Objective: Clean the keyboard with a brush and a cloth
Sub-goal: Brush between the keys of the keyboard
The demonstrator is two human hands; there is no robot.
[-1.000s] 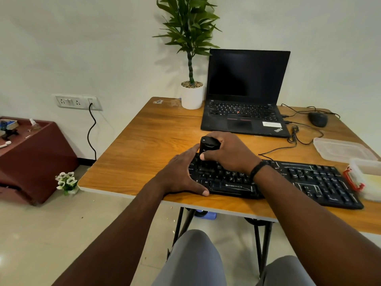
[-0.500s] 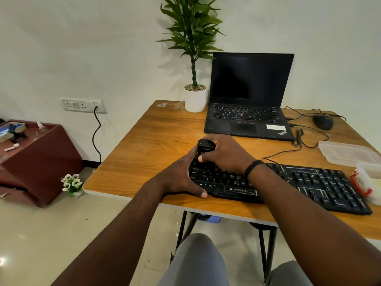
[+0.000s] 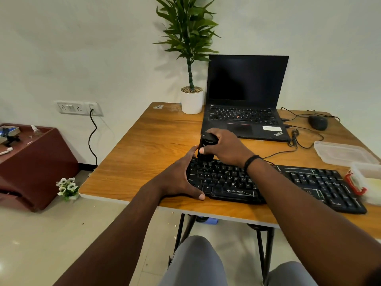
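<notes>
Your right hand grips the brush upright on the Zebronics keyboard; left hand clasps its end — press hard and a keycap could pop

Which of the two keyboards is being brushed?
The separate black keyboard at the table's near edge, under the brush; the laptop's own keys lie untouched behind.

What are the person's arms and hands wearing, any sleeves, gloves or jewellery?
Both forearms are bare with no sleeves in view, and neither the left hand nor the right hand wears a glove. The right wrist carries a thin black band. No rings are visible.
</notes>
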